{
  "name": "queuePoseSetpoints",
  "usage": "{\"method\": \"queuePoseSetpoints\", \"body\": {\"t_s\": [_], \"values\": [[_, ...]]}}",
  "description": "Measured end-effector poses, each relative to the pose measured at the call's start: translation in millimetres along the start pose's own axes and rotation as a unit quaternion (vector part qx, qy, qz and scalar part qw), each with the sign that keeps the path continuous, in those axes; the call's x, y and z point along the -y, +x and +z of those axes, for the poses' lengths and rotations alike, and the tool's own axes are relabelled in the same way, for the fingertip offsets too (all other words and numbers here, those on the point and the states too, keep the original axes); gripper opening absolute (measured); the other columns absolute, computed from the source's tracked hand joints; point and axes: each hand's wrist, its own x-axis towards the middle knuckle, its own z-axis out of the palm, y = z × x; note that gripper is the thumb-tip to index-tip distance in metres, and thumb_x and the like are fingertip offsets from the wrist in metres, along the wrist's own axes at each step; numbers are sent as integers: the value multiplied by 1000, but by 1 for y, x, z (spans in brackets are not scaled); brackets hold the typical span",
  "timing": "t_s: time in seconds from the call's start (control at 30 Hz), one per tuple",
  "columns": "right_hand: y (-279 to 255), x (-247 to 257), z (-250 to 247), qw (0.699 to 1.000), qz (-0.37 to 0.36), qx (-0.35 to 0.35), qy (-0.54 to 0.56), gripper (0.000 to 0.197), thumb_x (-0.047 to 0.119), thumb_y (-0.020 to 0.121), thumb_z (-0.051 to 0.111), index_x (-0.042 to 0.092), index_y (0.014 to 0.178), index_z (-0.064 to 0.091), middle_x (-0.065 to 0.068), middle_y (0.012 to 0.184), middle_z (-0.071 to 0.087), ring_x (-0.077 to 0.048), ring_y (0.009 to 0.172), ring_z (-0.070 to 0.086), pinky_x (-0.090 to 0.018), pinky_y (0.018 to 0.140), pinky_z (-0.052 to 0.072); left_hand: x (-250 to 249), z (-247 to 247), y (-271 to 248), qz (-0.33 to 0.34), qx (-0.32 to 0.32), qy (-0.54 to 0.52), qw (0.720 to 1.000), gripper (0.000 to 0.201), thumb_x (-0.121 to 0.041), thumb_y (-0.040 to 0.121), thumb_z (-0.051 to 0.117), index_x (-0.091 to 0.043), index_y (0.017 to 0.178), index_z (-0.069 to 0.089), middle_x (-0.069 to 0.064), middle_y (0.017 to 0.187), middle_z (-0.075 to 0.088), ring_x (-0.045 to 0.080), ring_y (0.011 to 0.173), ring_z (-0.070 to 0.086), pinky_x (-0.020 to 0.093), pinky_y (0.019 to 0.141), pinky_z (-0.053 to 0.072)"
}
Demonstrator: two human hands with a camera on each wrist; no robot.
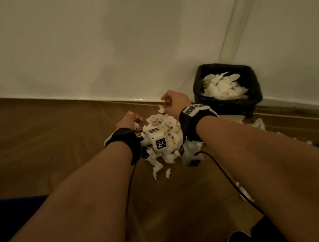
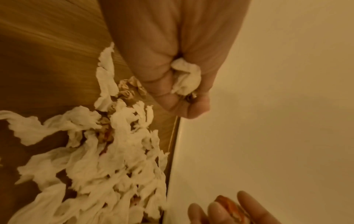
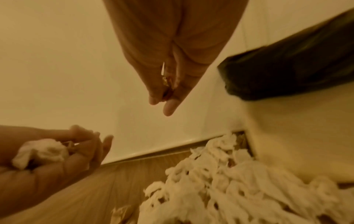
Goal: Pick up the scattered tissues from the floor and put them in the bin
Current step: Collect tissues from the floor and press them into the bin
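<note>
- The left hand (image 2: 172,72) has its fingers curled round a crumpled white tissue wad (image 2: 186,78).
- The right hand (image 3: 172,68) pinches a small reddish scrap (image 3: 166,84) between thumb and fingers.
- Beneath both lies the tissue pile (image 1: 164,140) on the wooden floor (image 1: 48,142): soft, weightless, probably easily torn, so best gathered in loose handfuls.
- The black bin (image 1: 249,83) stands against the wall, part-filled, just right of the pile.
</note>
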Motion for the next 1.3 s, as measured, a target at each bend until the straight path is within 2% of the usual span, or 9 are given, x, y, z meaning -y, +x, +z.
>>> {"method": "queuePoseSetpoints", "body": {"t_s": [0.13,0.27,0.43,0.6,0.73,0.93,1.07,1.2,1.3], "values": [[-9,-11,-49,997,28,-53,41,34,6,85,63,10,119,57,-7,112,65,-19,104,60,-16,80,45,-12,47,-18,-6,71,-75,995,35,-35,100,38,-16,71,45,-3,65,39,8,30,30,11,29,19],[-19,-26,-101,988,66,-114,85,34,6,89,58,8,122,55,-5,109,63,-18,104,59,-6,71,37,-26,89,-35,4,84,-36,996,40,-31,100,24,-17,63,31,-1,60,29,13,44,22,21,42,17],[-21,-49,-155,956,122,-212,163,35,4,87,60,8,121,56,-10,112,66,-22,103,62,-23,92,48,-44,146,-57,27,106,-27,994,34,-20,95,27,-17,61,32,-2,43,31,14,39,19,16,42,15],[-21,-78,-188,909,167,-263,277,29,4,87,60,8,116,58,-5,90,64,-21,88,64,-37,87,55,-41,192,-69,30,187,2,982,36,-10,93,31,-20,58,27,-3,41,34,12,37,28,18,38,25],[-20,-105,-193,910,203,-242,269,27,14,84,67,13,110,60,-7,100,68,-26,98,65,-39,89,54,-28,216,-54,34,181,143,972,30,-9,96,42,-19,68,41,2,68,42,12,56,41,17,39,41],[-13,-125,-186,936,223,-143,230,42,10,87,63,5,127,55,-15,128,58,-31,116,57,-39,102,46,-9,239,-29,-49,234,142,961,19,-23,97,49,-10,109,56,12,122,50,28,117,48,44,103,40],[-9,-130,-179,951,226,-92,189,45,0,92,46,9,137,46,-15,137,49,-33,123,49,-38,105,41,0,235,-21,-50,230,135,962,50,-31,100,40,-16,146,27,11,148,35,30,135,36,44,109,34],[-8,-133,-172,944,226,-111,216,37,4,91,48,9,127,57,-15,128,58,-32,116,56,-40,100,47,0,225,-19,-20,228,112,967,45,-29,99,42,-10,140,40,6,136,50,23,121,50,35,97,42],[-9,-129,-164,934,215,-148,244,27,12,90,52,5,113,64,-18,115,65,-28,101,64,-44,93,52,-6,213,-19,17,218,82,972,26,-24,97,47,-13,119,55,-1,92,62,13,79,59,28,72,49]]}}
